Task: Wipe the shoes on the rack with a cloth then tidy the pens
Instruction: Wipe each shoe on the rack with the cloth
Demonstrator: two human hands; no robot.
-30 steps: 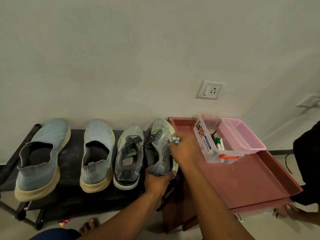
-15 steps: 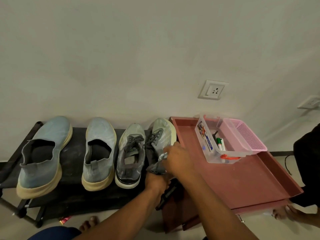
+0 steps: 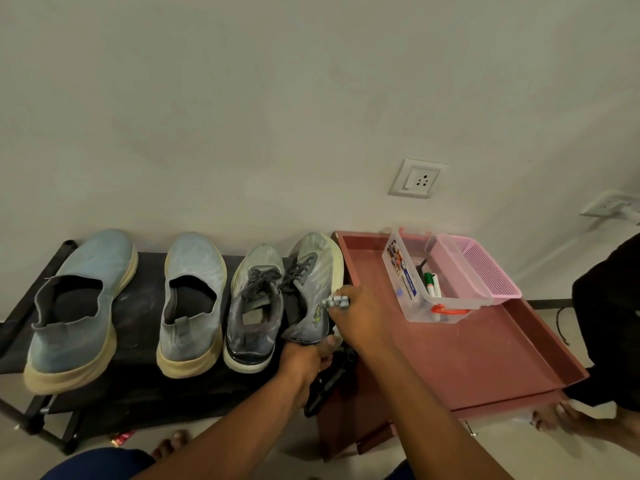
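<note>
The right hand (image 3: 360,317) grips a small bunched grey-white cloth (image 3: 335,301) and presses it on the outer side of the grey lace-up sneaker with pale sole (image 3: 311,285), the rightmost shoe on the black metal rack (image 3: 138,306). The left hand (image 3: 304,358) holds this shoe at its heel. The shoe's long axis goes from the heel, near the person, to the toe at the wall, so the next stroke probably follows this line. The pens (image 3: 431,284) lie in the clear plastic box (image 3: 446,306), right of the right hand
</note>
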